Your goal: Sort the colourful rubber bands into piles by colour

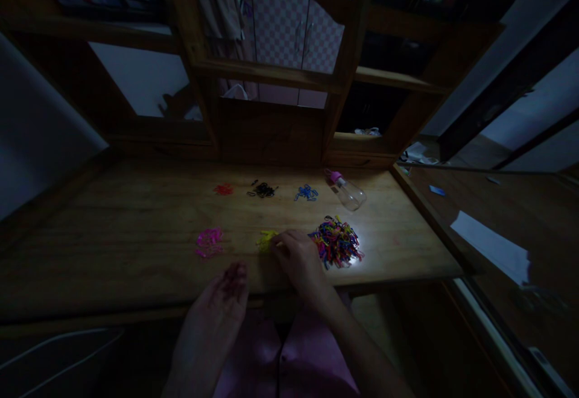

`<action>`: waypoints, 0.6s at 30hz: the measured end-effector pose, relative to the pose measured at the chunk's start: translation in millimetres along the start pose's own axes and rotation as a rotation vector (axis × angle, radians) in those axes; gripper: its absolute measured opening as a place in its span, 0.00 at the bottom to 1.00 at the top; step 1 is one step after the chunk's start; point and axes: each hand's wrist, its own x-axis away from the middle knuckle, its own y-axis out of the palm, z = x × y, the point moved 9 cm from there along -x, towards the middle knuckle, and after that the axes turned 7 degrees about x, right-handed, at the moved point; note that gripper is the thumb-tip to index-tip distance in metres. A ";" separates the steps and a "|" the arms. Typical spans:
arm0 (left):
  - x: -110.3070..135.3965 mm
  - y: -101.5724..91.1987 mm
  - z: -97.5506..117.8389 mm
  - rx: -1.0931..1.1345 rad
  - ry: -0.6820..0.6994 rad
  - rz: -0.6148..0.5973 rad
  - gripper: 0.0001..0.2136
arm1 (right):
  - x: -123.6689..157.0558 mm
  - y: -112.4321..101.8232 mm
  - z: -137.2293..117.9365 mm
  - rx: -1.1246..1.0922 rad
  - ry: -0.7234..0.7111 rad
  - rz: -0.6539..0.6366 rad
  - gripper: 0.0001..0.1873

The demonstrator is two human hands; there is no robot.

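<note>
My right hand (298,256) rests on the wooden desk (136,235), fingers curled and pinched right beside a small yellow pile of rubber bands (266,239); what the fingertips hold is too small to name. Just to its right lies a big mixed-colour heap of bands (337,242). My left hand (221,307) hangs at the desk's front edge, palm up, fingers loosely apart, with a few dark bands lying in the cupped palm. Sorted piles lie on the desk: pink (208,242), red (223,189), black (262,190), blue (306,193).
A clear plastic bottle with a pink cap (347,192) lies on its side behind the mixed heap. Wooden shelving (271,75) rises at the desk's back. A side surface at right carries a white paper (491,246). The room is dim.
</note>
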 end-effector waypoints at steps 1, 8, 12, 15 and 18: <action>2.2 0.1 3.7 -0.009 0.004 -0.014 0.29 | -1.2 0.6 -0.3 0.015 0.003 0.007 0.07; 7.7 22.0 47.3 -0.304 0.360 -0.252 0.24 | 8.4 -56.8 8.0 0.004 0.067 0.158 0.08; -13.6 28.4 78.1 -0.197 0.559 -0.217 0.16 | 24.2 -91.7 25.7 0.058 0.107 0.224 0.07; -34.7 42.0 98.8 -0.130 0.660 -0.262 0.16 | 41.0 -116.4 46.0 0.100 0.169 0.292 0.06; -50.8 57.2 112.4 -0.207 0.750 -0.322 0.13 | 57.9 -136.5 67.0 0.136 0.258 0.345 0.06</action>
